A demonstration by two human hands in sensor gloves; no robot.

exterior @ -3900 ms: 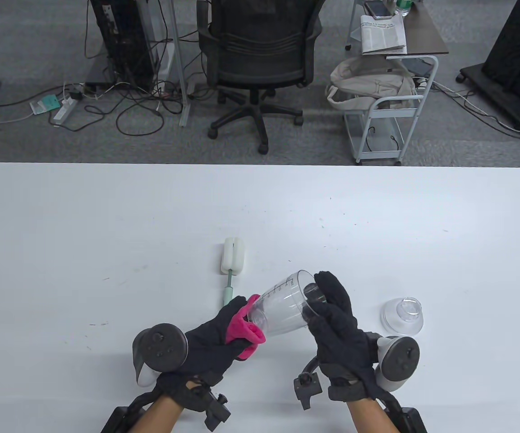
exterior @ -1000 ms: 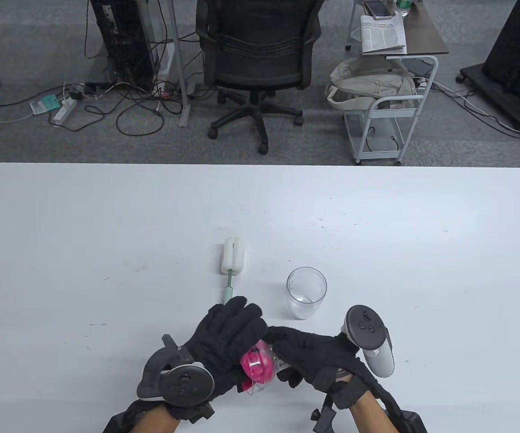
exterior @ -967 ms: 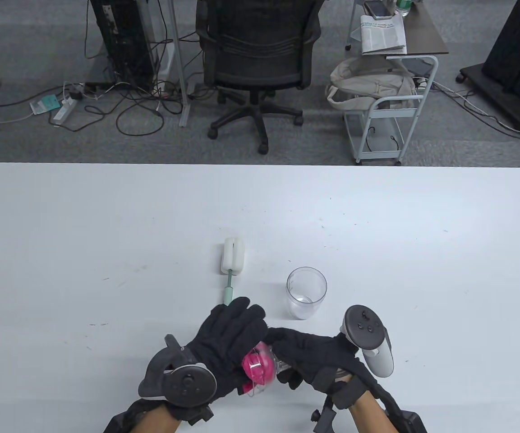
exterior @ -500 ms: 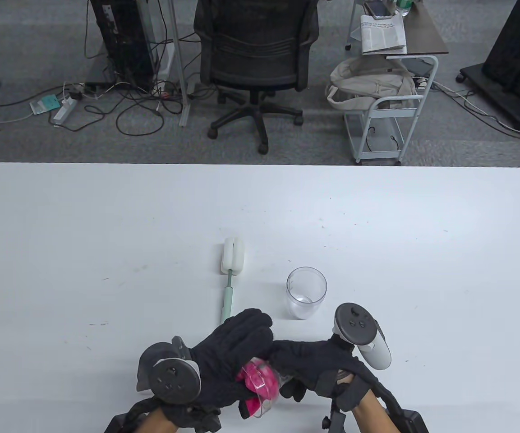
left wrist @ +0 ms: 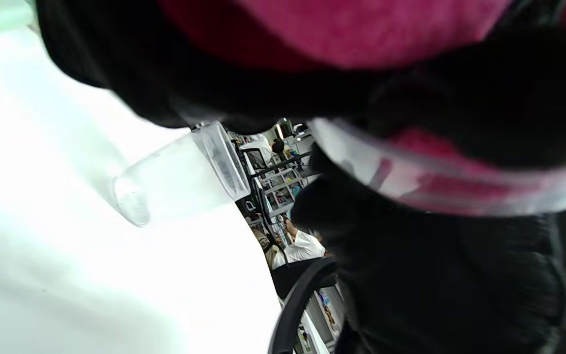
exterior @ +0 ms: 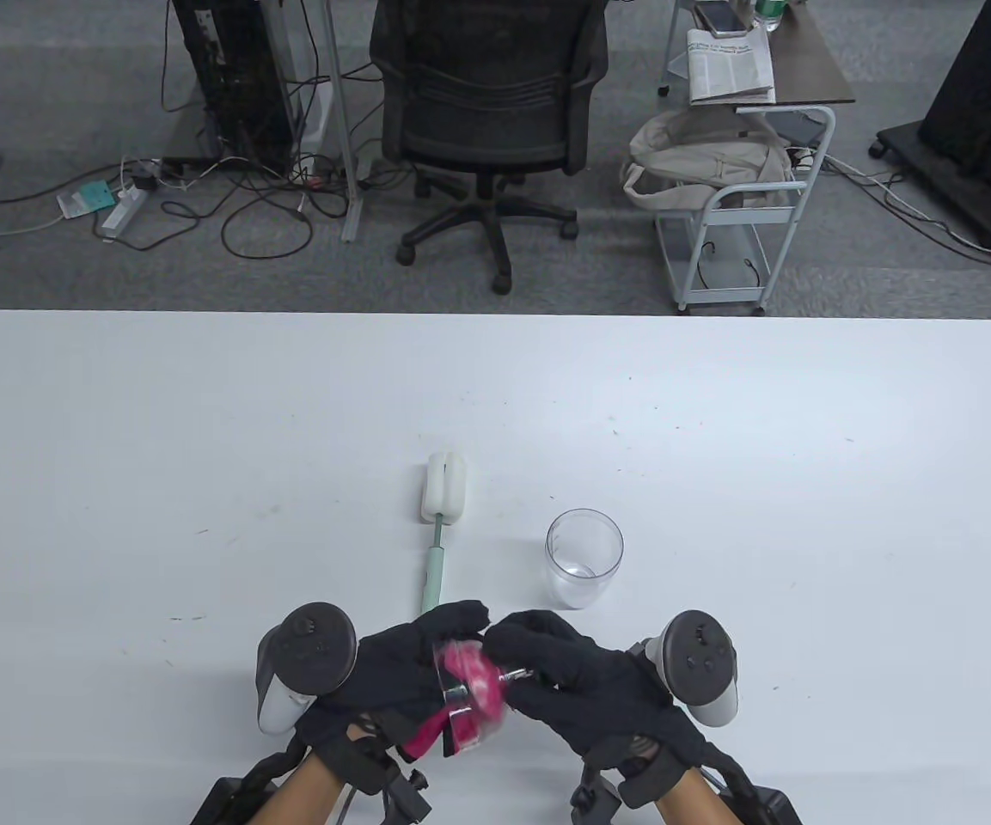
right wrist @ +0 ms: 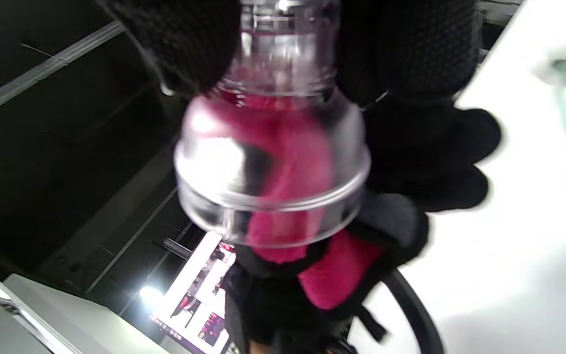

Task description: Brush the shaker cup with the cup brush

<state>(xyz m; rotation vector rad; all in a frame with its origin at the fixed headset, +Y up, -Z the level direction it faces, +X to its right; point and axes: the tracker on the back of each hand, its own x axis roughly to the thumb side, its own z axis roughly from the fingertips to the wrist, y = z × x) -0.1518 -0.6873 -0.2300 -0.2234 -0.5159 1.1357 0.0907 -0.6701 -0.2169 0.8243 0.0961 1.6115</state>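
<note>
The clear shaker cup stands upright and open on the white table; it also shows in the left wrist view. The cup brush, with a white sponge head and a green handle, lies left of the cup, untouched. Both hands are at the front edge. My right hand grips the neck of the clear domed lid. My left hand holds a pink cloth pushed inside the lid. The brush handle's near end lies just behind my left fingers.
The white table stretches wide to the left, right and back. Beyond its far edge are a black office chair and a metal cart on the floor.
Earlier the right hand held the cup while the left wiped it with the cloth. Now the cup stands on the table and both hands hold the lid, which has turned over the last second.
</note>
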